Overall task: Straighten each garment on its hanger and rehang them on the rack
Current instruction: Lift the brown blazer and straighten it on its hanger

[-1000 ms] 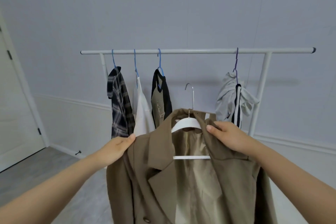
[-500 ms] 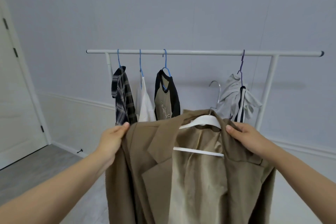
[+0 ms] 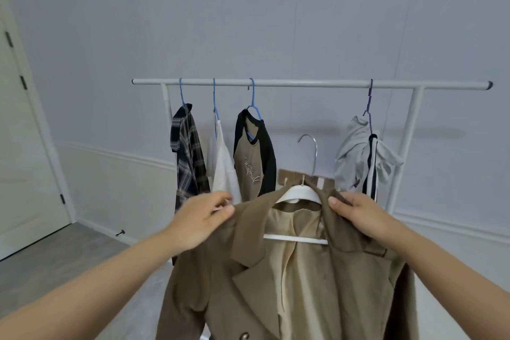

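The brown jacket (image 3: 289, 270) on its white hanger (image 3: 299, 196) fills the lower centre of the frame, now straighter than half a second ago, with the hook (image 3: 310, 152) upright below the rack (image 3: 303, 83). The left hand (image 3: 204, 218) has shifted onto the shoulder edge, pinching cloth; the right hand (image 3: 356, 215) still grips the collar. Next likely comes the lift to the rail.

A white rack (image 3: 309, 83) is stood on the floor; four garments are hung from its rail: a plaid shirt (image 3: 187, 152), a white top (image 3: 223, 168), a tan-and-black shirt (image 3: 255, 154) and a grey hoodie (image 3: 358, 154).
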